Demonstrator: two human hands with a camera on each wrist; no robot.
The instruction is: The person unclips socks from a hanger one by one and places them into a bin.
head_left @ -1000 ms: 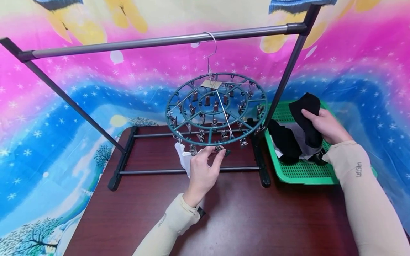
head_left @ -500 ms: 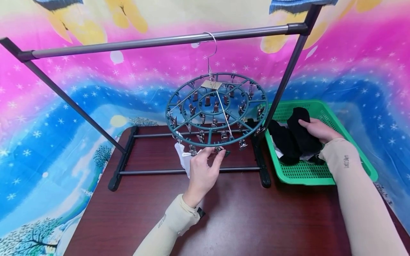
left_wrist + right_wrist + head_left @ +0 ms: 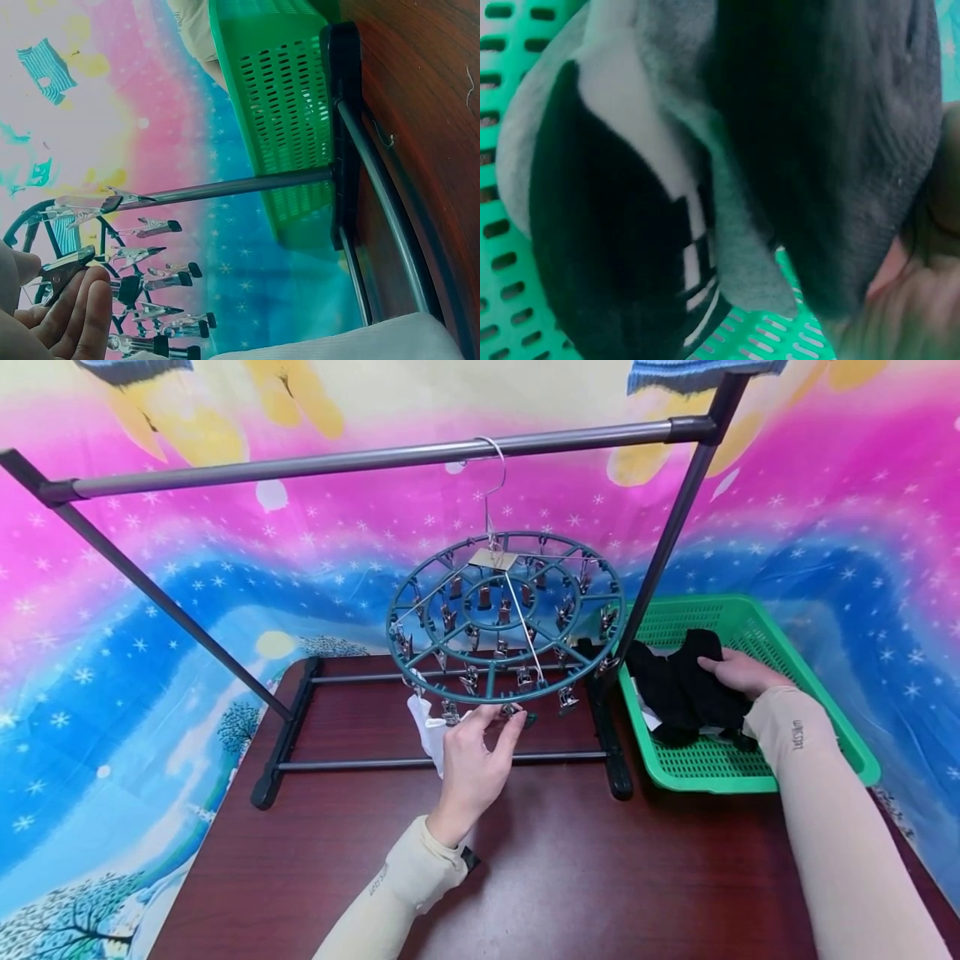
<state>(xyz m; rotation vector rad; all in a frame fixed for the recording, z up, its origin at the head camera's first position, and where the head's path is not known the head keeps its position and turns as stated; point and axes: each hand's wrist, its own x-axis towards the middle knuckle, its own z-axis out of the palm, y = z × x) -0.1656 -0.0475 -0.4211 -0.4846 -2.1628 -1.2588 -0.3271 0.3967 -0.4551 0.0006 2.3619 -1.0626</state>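
A round green clip hanger (image 3: 491, 692) hangs by its wire hook, with several metal clips around its rings. My left hand (image 3: 477, 760) pinches one clip (image 3: 67, 264) at the near rim between thumb and fingers; that clip bears nothing. Just left of this hand a white sock (image 3: 429, 735) dangles from the hanger. At the right, my right hand (image 3: 742, 672) holds a black sock (image 3: 697, 664) low in the green basket (image 3: 712, 782), thumb on top and fingers mostly hidden. Beside it in the right wrist view lie a black sock with white marks (image 3: 622, 247) and grey cloth (image 3: 750, 277).
A dark metal rack (image 3: 360, 462) stands on the reddish-brown table (image 3: 570, 877), its right foot (image 3: 617, 772) close beside the basket. Behind hangs a colourful printed cloth (image 3: 247, 552).
My right hand has lowered the black sock from above the basket down onto the other socks in it. The left hand keeps its pinch on the clip, without moving.
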